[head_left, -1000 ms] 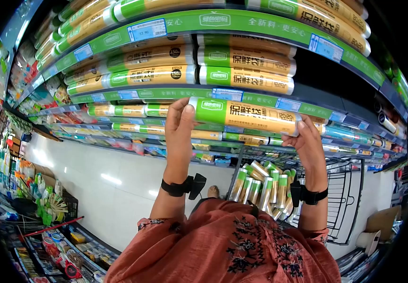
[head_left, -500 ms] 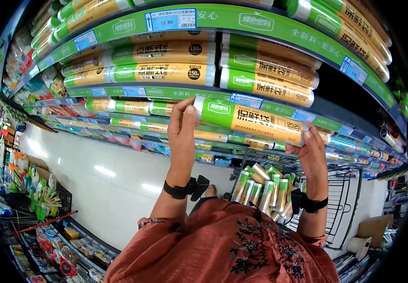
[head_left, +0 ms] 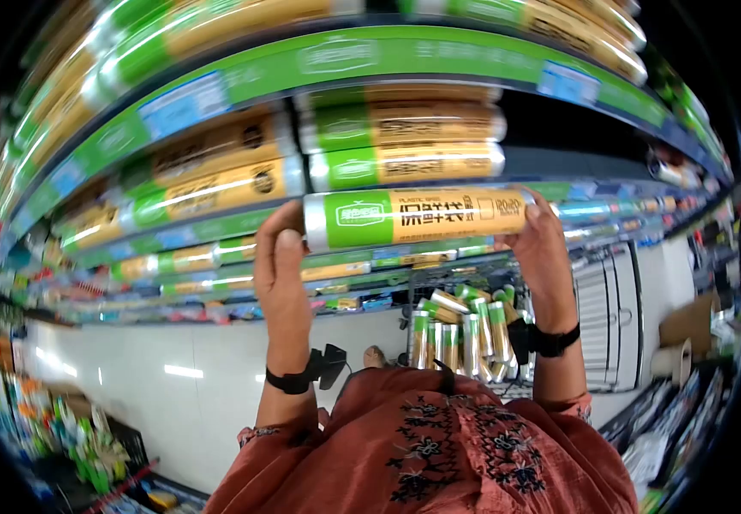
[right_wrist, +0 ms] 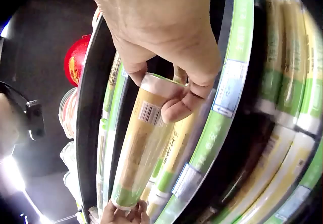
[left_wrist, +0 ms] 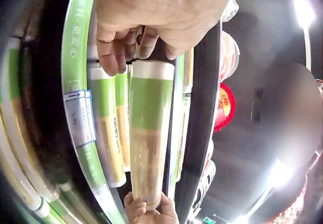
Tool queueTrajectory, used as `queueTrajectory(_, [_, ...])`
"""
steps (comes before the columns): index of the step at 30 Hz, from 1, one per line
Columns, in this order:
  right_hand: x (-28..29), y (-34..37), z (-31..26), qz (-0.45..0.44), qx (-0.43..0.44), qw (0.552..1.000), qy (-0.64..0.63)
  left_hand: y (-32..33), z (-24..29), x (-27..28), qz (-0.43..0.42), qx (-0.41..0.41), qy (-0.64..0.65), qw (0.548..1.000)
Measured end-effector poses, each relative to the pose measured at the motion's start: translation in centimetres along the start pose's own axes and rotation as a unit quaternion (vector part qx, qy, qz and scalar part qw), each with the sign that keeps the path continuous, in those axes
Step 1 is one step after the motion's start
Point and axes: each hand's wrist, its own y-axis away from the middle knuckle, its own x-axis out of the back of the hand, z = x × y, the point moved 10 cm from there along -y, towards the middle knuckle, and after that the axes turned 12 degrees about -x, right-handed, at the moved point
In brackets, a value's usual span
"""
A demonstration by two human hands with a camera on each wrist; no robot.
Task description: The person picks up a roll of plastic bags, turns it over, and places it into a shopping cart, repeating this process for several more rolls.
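A roll of plastic food bags, green at one end and yellow along the rest, is held lengthwise in front of the shelf by both hands. My left hand grips its green end, thumb toward me. At the yellow end, my right hand pinches the roll with thumb and fingers. In the right wrist view, the fingers lie around the pale end cap, close to a barcode. The left wrist view shows the roll's blank back, with the other hand at its far end.
Shelves with green edge strips hold stacked similar rolls. Below to the right stands a wire shopping cart, several rolls piled in it. A pale tiled floor lies below left, with goods beyond.
Both hands have moved left in the head view with the roll, which has gone from sloping down rightward to nearly level. The shelves have shifted in view and are blurred; both grips stay the same.
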Motion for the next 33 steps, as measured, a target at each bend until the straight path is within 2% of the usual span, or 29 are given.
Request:
queueTrajectory(3, [3.3,0.4,-1.9,0.003,0.043,0.999,-0.022,-0.6,-0.6,-1.5,-0.023,0.009,0.018,1.000])
queueTrajectory(9, [12.7,5.2,-5.0,0.135,0.107,0.985,-0.019,-1.0,-0.9,-3.7,-0.071,0.008,0.022,0.997])
queueTrajectory(14, [20.8,7.7,-5.4,0.171,0.136,0.974,-0.068,-0.7,-1.7,-3.9,-0.079,0.021,0.024,0.996])
queueTrajectory(17, [22.4,7.3,-6.5,0.232,0.161,0.956,-0.081,-0.3,-1.7,-4.1,-0.088,0.037,0.025,0.995])
queueTrajectory(21, [20.8,3.9,-8.5,0.263,0.156,0.948,-0.090,0.2,-1.5,-4.0,-0.098,0.040,0.016,0.994])
queueTrajectory(30, [13.2,-10.4,-11.5,0.106,0.145,0.981,-0.078,1.8,-0.7,-2.6,-0.104,0.056,-0.012,0.993])
queueTrajectory(33, [10.9,-13.0,-11.4,0.146,0.122,0.980,-0.059,2.2,-0.7,-2.0,-0.105,0.063,-0.012,0.992])
